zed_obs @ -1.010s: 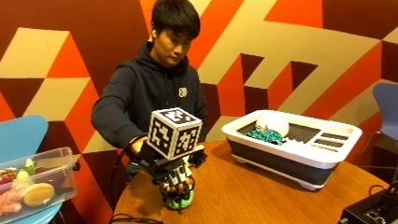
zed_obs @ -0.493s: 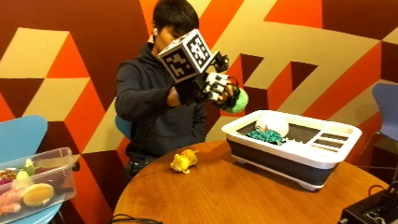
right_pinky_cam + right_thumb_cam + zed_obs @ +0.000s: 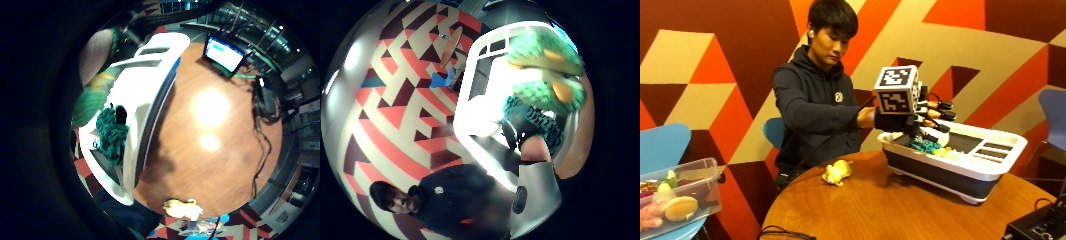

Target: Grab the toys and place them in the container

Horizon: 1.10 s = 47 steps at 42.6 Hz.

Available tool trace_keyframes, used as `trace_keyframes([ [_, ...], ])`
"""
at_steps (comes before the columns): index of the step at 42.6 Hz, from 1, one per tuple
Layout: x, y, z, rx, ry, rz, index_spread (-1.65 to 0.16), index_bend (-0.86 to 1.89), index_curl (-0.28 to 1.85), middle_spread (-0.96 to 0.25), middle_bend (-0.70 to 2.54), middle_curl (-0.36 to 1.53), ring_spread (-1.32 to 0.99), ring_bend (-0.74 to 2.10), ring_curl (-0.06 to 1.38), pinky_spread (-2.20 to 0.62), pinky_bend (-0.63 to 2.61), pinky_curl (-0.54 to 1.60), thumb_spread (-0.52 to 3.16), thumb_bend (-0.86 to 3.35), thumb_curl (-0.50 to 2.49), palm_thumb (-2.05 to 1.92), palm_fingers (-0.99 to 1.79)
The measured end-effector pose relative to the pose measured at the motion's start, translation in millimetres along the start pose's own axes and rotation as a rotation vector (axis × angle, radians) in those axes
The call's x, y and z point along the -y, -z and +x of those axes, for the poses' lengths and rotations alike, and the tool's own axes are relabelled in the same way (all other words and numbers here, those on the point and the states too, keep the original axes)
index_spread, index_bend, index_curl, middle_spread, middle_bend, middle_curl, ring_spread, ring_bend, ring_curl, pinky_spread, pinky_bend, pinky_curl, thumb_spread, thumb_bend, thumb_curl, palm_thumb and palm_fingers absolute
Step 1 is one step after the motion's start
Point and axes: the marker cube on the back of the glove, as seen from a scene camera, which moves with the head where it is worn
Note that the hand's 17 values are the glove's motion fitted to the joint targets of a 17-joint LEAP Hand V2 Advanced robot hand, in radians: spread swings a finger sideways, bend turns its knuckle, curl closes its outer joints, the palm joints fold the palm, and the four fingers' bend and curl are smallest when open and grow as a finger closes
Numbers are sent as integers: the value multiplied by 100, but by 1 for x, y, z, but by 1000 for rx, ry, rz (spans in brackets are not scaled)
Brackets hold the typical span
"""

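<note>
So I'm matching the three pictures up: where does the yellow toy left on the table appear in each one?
Outside view: the yellow toy lies on the round wooden table, apart from the white container, on the person's side.
Little finger side palm view: yellow toy at the table's edge, beyond the container's end.
Thumb side palm view: not in it.
Shared landmark: the white container.

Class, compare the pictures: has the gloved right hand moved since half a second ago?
Yes. The gloved right hand has come down from head height to just above the white container, over its near end.
</note>
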Motion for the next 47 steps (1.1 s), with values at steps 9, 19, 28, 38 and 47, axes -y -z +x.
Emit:
trace_keyframes([
  [9, -53, 42, 18, -66, -11, -19, -24, 14, 24, -2, 12, 37, -10, 43, 28, -10, 101, 41, 113, -1, 56, 62, -23],
  [19, -177, 47, 62, -353, -113, -360, -24, 19, 29, 1, 12, 32, -4, 21, 23, -2, 85, 36, 121, -4, 48, 50, -26],
  [28, -215, -11, 99, -521, -150, -528, -27, 34, 36, 2, 6, 26, -1, 10, 18, 1, 71, 32, 121, -2, 43, 46, -24],
  [38, -216, -52, 108, -547, -61, -548, -31, 77, 49, 1, 7, 20, 0, 6, 12, 1, 61, 29, 126, 4, 43, 57, -15],
  [47, -208, -52, 110, -482, -42, -459, -28, 118, 62, -3, 21, 22, -3, 8, 7, 1, 51, 28, 133, 10, 46, 71, 0],
])
